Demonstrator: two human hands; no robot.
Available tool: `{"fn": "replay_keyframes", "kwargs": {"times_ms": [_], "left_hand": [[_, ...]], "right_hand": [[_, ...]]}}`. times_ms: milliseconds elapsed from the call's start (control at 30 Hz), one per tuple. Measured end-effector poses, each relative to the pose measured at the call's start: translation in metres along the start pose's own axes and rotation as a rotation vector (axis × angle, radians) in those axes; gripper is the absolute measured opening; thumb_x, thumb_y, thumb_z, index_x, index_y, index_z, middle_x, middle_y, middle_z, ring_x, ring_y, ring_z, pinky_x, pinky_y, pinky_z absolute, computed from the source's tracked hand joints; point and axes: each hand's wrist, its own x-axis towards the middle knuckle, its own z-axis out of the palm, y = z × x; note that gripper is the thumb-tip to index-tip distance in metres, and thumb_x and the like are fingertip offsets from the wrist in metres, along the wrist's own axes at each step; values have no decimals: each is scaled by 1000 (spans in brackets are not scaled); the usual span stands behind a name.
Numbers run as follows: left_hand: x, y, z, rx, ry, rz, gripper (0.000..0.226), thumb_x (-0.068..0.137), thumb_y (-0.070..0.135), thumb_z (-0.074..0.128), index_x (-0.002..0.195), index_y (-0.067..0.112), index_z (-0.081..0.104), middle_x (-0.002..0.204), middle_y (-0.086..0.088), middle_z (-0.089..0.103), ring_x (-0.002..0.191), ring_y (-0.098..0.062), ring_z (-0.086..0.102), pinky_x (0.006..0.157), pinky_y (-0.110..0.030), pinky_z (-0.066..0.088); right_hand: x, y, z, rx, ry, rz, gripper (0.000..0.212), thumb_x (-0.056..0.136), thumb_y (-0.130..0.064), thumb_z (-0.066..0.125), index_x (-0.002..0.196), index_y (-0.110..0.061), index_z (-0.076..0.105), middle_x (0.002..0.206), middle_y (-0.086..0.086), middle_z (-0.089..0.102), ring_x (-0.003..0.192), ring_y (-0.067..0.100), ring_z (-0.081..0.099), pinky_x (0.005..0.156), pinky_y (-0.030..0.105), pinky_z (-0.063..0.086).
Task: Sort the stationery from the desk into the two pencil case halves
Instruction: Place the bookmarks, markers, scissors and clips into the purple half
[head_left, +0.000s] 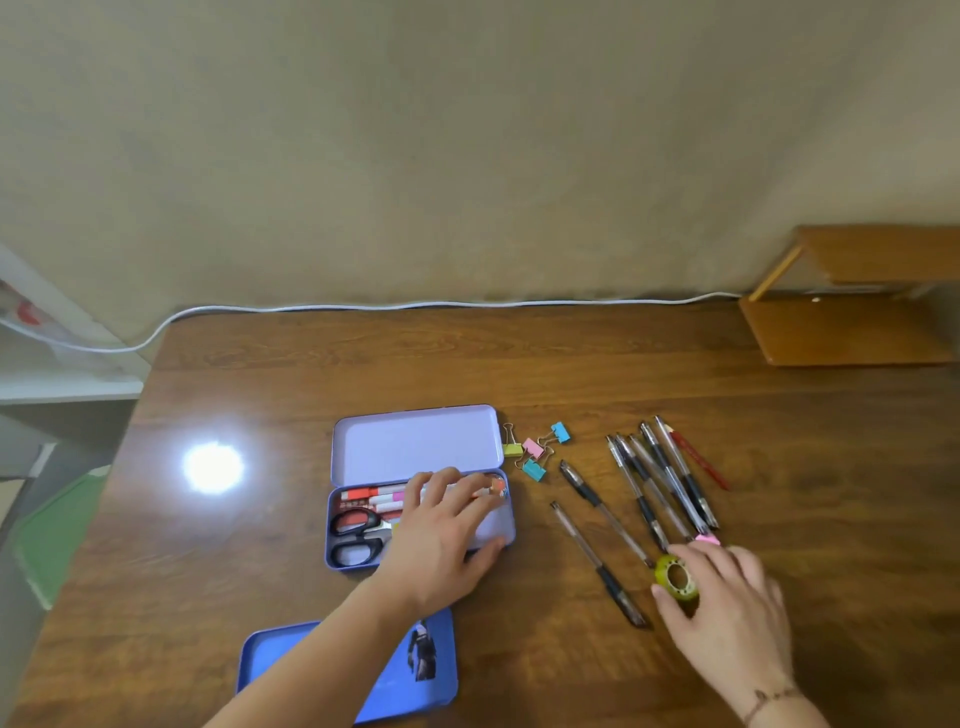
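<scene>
Head view takes in a brown wood-grain tabletop (571, 364) with the work gathered near its front edge. Largest on it is the lilac tin pencil case (415, 441), hinged open so both halves face up: the lid half is bare, while the tray half holds black-handled scissors (358, 535) and markers (374, 496). A separate blue lid (291, 654) lies at the front edge, partly under the left forearm; its printed picture is too small to read.

Right of the case lie loose gel pens (654, 488) in a rough fan, a red pencil (701, 460) and coloured binder clips (535, 449), still unsorted.

Left hand (441, 540) rests in the tray, fingers curled on something at its far right end, probably seating it. Right hand (727, 608) pinches a yellow-green tape roll (675, 578) with thumb and fingers, likely next for the case. No writing is legible.
</scene>
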Motion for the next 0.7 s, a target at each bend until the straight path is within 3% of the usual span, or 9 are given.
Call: {"fn": "replay_keyframes", "kwargs": {"times_ms": [133,233,367,500,600,700], "left_hand": [[24,19,6,-1,-57,-16,29,90,44,52,114,31,63,126,12,55,121,-20,42,103,-41,30],[45,30,10,3,-45,-93,27,88,38,55,109,29,67,121,11,60,118,-22,45,101,-43,32],[79,41,11,58,-69,-158,33,81,32,62,113,24,66,121,5,60,116,-27,46,97,-44,34],[102,41,14,99,-126,-196,33,81,27,58,111,20,66,113,2,64,109,-29,47,85,-42,34],[108,41,18,170,-122,-209,25,85,21,56,107,19,68,105,2,68,102,-29,50,78,-41,34],[110,44,19,217,-160,-190,25,90,19,52,111,17,65,112,1,64,109,-28,44,82,-41,30]], "right_hand": [[9,-8,0,81,87,-29,38,83,-54,55,115,-34,63,116,-14,61,117,13,44,93,35,43],[23,-26,-6,141,138,-104,32,85,-44,59,112,-30,66,114,-11,62,116,14,46,96,36,42],[51,-59,-20,190,96,-234,37,90,-39,53,126,-33,56,125,-15,54,121,11,40,101,31,38],[86,-84,-27,181,83,-338,45,93,-27,48,138,-31,43,131,-11,52,119,15,41,95,33,42],[117,-98,-35,162,130,-232,38,95,-34,46,133,-29,49,125,-7,58,114,19,46,88,34,45],[137,-107,-38,99,94,-141,35,93,-47,46,120,-29,60,117,-4,60,111,20,47,80,34,43]]}}
